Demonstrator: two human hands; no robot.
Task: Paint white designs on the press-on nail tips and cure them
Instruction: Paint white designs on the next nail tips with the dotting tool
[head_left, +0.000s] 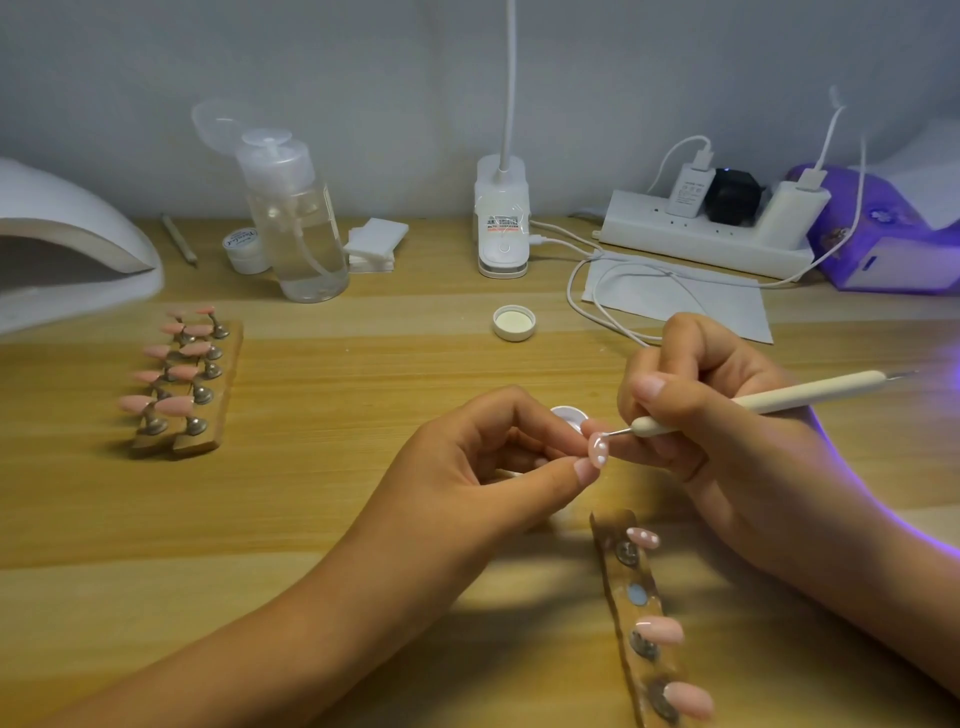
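My left hand (488, 457) pinches a pink nail tip (598, 451) that carries white dots. My right hand (727, 410) grips a white dotting tool (789, 397), whose thin metal point touches the top of that nail tip. Behind my fingers sits a small white paint pot (569, 415), partly hidden. A wooden holder strip (631, 613) lies at the front right with three pink tips on it; the farthest one (643, 537) has white dots. A second wooden holder (208, 384) at the left carries several plain pink tips. A white curing lamp (67, 244) stands at the far left.
At the back stand a clear pump bottle (298, 228), a small white jar (244, 252), cotton pads (374, 244), a desk lamp base (503, 218), a power strip (711, 234) with loose cables, and a purple glowing lamp (883, 234). A white cap (514, 322) lies mid-table.
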